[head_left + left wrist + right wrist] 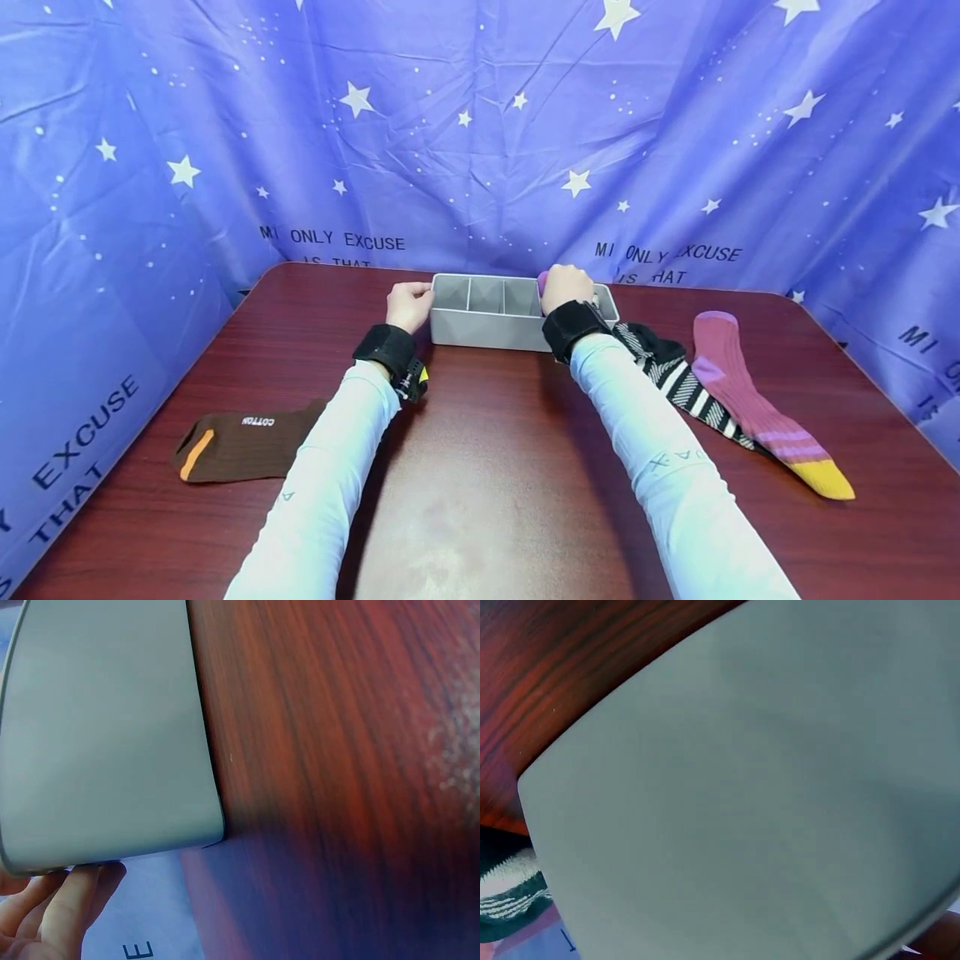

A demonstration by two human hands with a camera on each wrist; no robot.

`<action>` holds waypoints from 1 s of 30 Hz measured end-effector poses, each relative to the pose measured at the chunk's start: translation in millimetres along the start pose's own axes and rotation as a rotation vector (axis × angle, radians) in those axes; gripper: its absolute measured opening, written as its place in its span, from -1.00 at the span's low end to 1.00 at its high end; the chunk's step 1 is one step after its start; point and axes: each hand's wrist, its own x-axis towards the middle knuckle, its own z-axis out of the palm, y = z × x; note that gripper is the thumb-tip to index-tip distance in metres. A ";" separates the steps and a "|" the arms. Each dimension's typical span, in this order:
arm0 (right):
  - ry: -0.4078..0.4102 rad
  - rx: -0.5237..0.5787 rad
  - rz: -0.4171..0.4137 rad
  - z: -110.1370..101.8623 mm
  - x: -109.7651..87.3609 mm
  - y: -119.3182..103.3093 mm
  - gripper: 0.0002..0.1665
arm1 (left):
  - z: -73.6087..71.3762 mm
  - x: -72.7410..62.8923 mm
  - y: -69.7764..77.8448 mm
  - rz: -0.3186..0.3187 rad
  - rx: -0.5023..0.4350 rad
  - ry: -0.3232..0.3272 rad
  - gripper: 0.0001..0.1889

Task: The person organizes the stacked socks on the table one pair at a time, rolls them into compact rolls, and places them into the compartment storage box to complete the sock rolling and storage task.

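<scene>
A grey divided storage box stands near the table's far edge. At its left end is my left hand, whose extended fingers touch the outside of the end wall in the left wrist view. Over the right-hand compartments my right hand reaches down, knuckles up, its fingertips hidden behind the front wall. A purple sock, mostly covered, shows at that hand's left side and it grips this. In the right wrist view the box's front wall fills most of the picture.
Right of the box lie a black-and-white patterned sock and a mauve sock with a yellow toe, partly overlapping. A brown sock with an orange stripe lies at left, partly behind my left sleeve. A blue star-print curtain hangs behind the table.
</scene>
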 end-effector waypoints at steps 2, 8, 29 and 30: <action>-0.008 -0.029 -0.037 2.6 -1.7 -0.3 -0.76 | 10.5 12.1 -16.2 0.034 -0.009 0.030 -0.75; -0.037 -0.012 -0.028 9.6 -0.6 3.8 -0.69 | 9.3 4.9 -1.5 -0.039 0.031 0.013 -0.73; -0.073 -0.027 -0.099 11.8 6.6 6.1 -0.73 | -6.1 -13.6 21.1 -0.077 0.009 -0.004 -0.70; -0.072 -0.028 -0.100 12.3 6.9 6.3 -0.74 | -6.0 -13.6 21.1 -0.080 0.010 -0.005 -0.71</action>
